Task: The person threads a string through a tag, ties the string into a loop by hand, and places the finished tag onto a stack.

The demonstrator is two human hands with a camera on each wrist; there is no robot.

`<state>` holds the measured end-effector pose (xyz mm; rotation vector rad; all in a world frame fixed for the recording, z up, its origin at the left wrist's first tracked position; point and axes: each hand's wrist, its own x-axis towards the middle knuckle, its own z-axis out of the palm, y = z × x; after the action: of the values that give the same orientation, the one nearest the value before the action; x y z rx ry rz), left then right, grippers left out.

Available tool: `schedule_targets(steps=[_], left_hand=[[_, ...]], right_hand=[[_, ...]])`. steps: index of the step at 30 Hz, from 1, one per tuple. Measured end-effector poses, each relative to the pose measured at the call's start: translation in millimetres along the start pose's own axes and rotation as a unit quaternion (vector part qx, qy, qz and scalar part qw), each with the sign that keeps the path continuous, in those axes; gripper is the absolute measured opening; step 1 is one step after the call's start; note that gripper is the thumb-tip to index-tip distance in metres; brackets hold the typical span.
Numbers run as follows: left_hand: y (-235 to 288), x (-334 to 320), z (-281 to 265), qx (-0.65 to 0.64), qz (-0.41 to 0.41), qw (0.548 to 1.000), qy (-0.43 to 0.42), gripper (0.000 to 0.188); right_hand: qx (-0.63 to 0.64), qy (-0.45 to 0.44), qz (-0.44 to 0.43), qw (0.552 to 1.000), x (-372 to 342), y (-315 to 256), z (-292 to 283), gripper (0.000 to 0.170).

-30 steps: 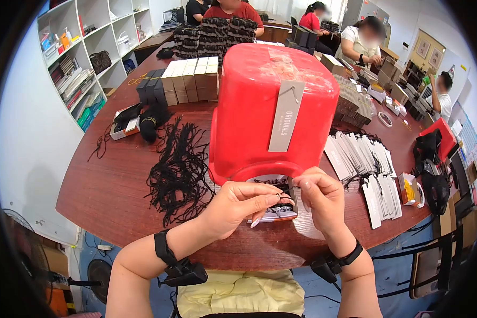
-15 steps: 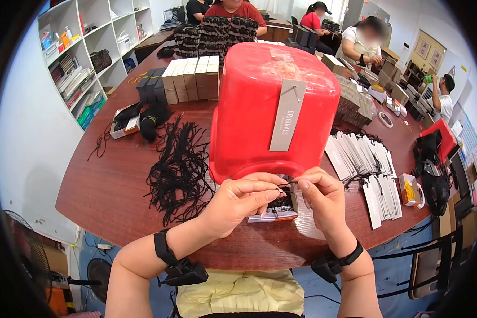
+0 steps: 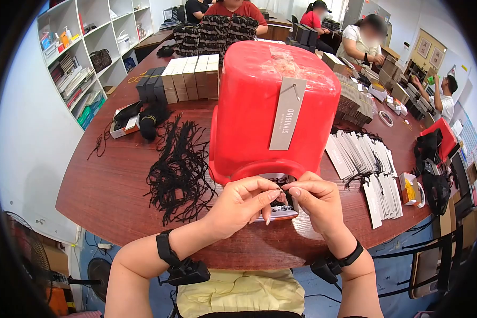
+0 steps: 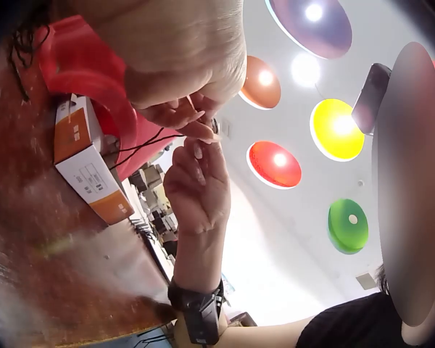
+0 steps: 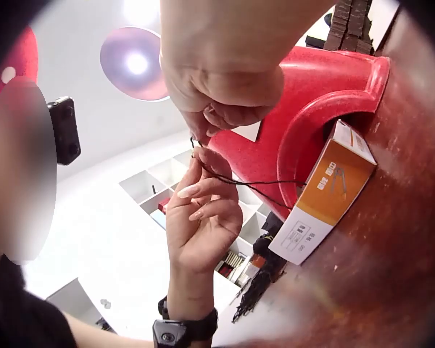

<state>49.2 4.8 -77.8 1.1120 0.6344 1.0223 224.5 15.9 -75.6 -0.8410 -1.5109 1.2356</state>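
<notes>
Both hands meet in front of a red plastic tub. The left hand pinches a thin black cord between thumb and forefinger. Close beside it, the right hand pinches the same cord, fingertips nearly touching the left ones. In the right wrist view, two black strands run from the fingers down to a small white and orange box. Black cords lie in that box, below the hands in the head view. A grey tag marked ORIGINALS is on the tub's side.
A tangle of black cords lies left of the tub. Grey tags with cords are spread at the right, near a small box with yellow contents. Stacked blocks of cards stand behind. Several people sit around the table.
The right hand has moved left, closing the gap to the left hand. The cord stretched between them half a second ago now spans a much shorter distance.
</notes>
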Motion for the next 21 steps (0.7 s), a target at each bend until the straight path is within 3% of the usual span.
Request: schedule_targets(steps=[6, 8, 16, 19, 21], left_hand=[[-5.0, 1.7, -0.1, 0.0, 0.033, 0.999, 0.027, 0.013], [-4.8, 1.7, 1.4, 0.01, 0.038, 0.999, 0.032, 0.013], [-5.0, 1.2, 1.5, 0.044, 0.053, 0.997, 0.028, 0.014], [-3.9, 1.0, 3.0, 0.05, 0.043, 0.998, 0.022, 0.014], [-4.7, 1.4, 7.5, -0.021, -0.013, 0.998, 0.062, 0.015]], right_hand=[[0.082, -0.03, 0.074, 0.993, -0.5, -1.4, -2.7, 0.014], [0.052, -0.028, 0.032, 0.998, -0.2, 0.6, -1.4, 0.015], [0.047, -0.022, 0.032, 0.998, -0.6, -2.5, 2.0, 0.013], [0.005, -0.008, 0.013, 1.0, -0.5, 1.4, 2.2, 0.009], [-0.019, 0.005, -0.006, 1.0, -1.6, 2.8, 2.8, 0.008]])
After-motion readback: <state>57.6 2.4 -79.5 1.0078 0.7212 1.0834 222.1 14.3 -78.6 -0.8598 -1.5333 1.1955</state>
